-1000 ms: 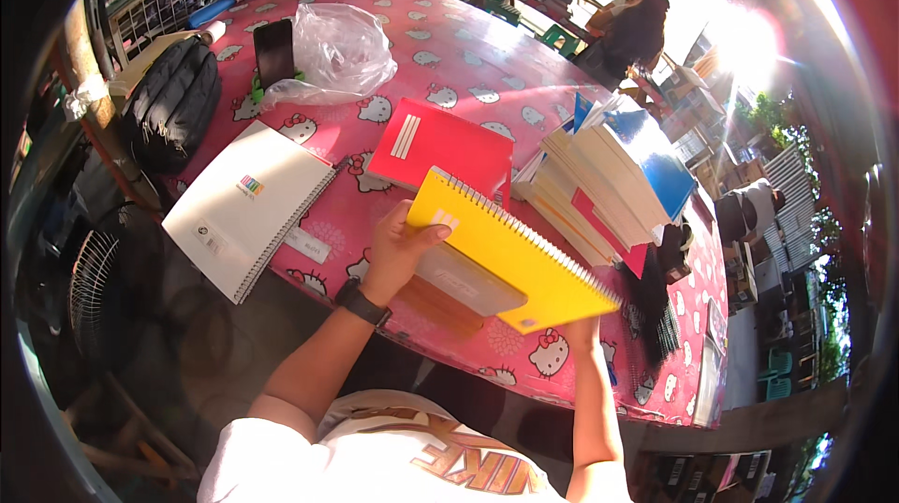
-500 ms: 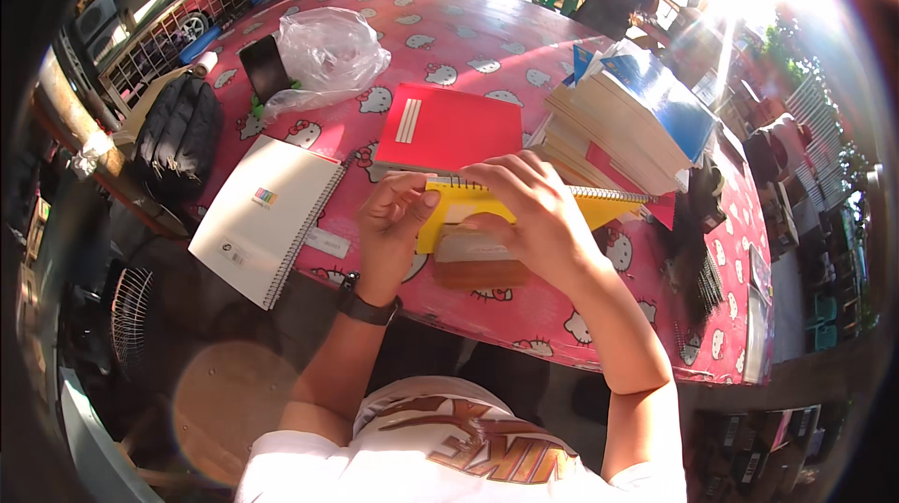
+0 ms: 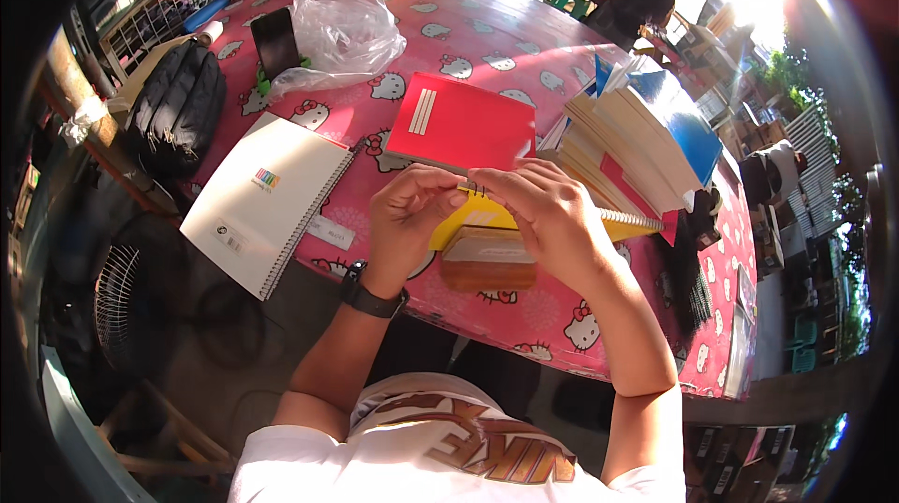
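Where coiled wire [image 3: 629,217] binds the yellow notebook [image 3: 482,213], left fingers [image 3: 423,183] and right fingers [image 3: 517,188] pinch.

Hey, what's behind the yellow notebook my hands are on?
Beyond the yellow notebook lie the red book and, to the right, a book stack. What sits directly behind it is covered by the notebook itself and your right hand, so I can't tell.

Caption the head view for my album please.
Left hand and right hand at a yellow spiral notebook, red book beyond it.
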Available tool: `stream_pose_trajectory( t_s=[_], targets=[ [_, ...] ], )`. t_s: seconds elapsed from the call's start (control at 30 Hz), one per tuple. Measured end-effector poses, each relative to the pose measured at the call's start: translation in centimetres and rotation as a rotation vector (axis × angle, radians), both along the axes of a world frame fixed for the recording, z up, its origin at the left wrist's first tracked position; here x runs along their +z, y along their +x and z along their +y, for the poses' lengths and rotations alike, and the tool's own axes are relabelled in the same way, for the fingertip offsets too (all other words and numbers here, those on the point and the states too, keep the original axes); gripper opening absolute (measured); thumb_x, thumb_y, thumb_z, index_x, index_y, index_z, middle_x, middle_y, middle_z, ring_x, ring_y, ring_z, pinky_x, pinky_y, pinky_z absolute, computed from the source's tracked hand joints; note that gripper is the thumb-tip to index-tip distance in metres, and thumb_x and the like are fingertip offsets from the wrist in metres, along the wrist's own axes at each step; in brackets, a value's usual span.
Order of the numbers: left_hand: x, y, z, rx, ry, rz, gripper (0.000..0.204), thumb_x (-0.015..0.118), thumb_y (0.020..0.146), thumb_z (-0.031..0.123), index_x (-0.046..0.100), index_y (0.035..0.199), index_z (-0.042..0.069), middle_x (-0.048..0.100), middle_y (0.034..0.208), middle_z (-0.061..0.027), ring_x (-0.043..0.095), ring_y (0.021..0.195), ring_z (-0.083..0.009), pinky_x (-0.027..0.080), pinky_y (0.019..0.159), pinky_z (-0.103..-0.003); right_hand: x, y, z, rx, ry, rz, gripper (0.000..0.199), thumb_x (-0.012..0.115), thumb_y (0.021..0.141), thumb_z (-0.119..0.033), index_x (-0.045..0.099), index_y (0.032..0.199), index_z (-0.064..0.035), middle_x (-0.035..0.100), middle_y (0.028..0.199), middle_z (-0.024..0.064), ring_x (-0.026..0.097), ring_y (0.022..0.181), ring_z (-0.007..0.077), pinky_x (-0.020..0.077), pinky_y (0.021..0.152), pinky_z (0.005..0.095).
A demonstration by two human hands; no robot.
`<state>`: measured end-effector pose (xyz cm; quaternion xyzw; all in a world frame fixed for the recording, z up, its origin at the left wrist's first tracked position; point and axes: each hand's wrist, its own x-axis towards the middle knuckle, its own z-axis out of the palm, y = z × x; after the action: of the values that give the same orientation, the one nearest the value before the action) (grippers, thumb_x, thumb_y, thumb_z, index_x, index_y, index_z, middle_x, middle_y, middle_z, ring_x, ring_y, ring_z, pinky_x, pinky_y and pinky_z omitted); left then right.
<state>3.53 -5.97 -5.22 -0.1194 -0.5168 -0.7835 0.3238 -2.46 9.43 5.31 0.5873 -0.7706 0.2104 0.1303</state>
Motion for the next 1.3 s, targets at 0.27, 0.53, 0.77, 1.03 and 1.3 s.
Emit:
stream_pose_trajectory(
  t_s=[0.27,0.53,0.77,1.03,1.3],
  targets=[
    [-0.3,-0.4,-0.1,0.027,0.004,0.0,0.018,0.064,0.082,-0.005,0.063,0.099,-0.001,0.06,0.095,-0.0051,0.058,0.089,-0.0102,0.047,0.079,-0.023,0.1,-0.1,-0.9,-0.023,-0.118,-0.062,0.028,0.067,0.074,-0.001,0.061,0.101,-0.0056,0.062,0.09,0.0097,0.059,0.079,0.0281,0.0479,0.069,0.0368],
    [0.0,-0.3,0.1,0.044,-0.014,0.031,0.016,0.065,0.082,-0.003,0.064,0.097,-0.001,0.061,0.094,-0.0056,0.059,0.088,-0.0109,0.048,0.075,-0.025,0.6,-0.1,-1.8,0.001,-0.119,-0.167,0.021,0.071,0.075,-0.007,0.059,0.093,-0.005,0.055,0.078,0.0082,0.058,0.075,0.026,0.0467,0.065,0.0355],
    [-0.1,-0.2,-0.4,0.203,-0.16,0.014,0.01,0.067,0.081,0.002,0.065,0.091,0.0,0.064,0.087,-0.0059,0.061,0.082,-0.0118,0.048,0.072,-0.025,1.2,-0.8,-2.7,0.071,0.016,-0.264,0.021,0.071,0.076,-0.013,0.055,0.086,-0.0041,0.053,0.08,0.0082,0.056,0.077,0.0274,0.0454,0.064,0.038],
    [-1.0,-0.7,0.1,0.122,-0.123,-0.04,0.015,0.062,0.087,0.003,0.056,0.1,0.001,0.06,0.094,-0.0045,0.058,0.086,-0.0086,0.046,0.076,-0.024,0.9,0.1,-3.0,-0.052,0.075,-0.105,0.012,0.062,0.081,-0.009,0.054,0.084,-0.0012,0.053,0.082,0.0125,0.057,0.082,0.0318,0.0467,0.069,0.0417],
    [-0.8,-0.7,0.5,0.188,-0.189,-0.074,0.026,0.068,0.083,0.017,0.058,0.103,0.003,0.063,0.094,-0.0061,0.06,0.085,-0.0142,0.048,0.072,-0.028,1.8,0.9,-0.6,-0.239,0.218,-0.252,0.047,0.07,0.073,-0.009,0.048,0.114,-0.0042,0.059,0.102,0.0151,0.058,0.098,0.0339,0.0477,0.079,0.0414]
  ],
)
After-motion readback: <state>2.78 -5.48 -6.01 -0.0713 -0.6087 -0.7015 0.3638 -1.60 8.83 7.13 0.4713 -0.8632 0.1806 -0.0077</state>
